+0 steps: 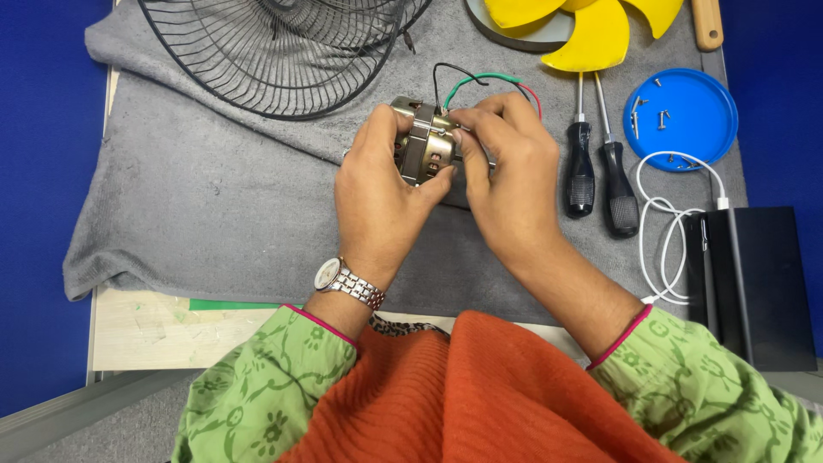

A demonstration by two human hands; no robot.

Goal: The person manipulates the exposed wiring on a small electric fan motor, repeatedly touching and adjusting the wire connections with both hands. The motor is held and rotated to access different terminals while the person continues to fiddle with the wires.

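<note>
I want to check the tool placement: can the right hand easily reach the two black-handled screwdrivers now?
Probably yes. The screwdrivers lie on the grey cloth just beside the right hand, nothing between them; but that hand now grips the motor.

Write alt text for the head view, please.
Both hands, left hand and right hand, grip a small metal fan motor over a grey cloth. A wire fan guard, yellow blades and two screwdrivers lie around it.

Shiny brass-toned metal motor (426, 141) on matt grey cloth (214, 197); black wire fan guard (274, 51); glossy yellow plastic blades (591, 34)
</note>
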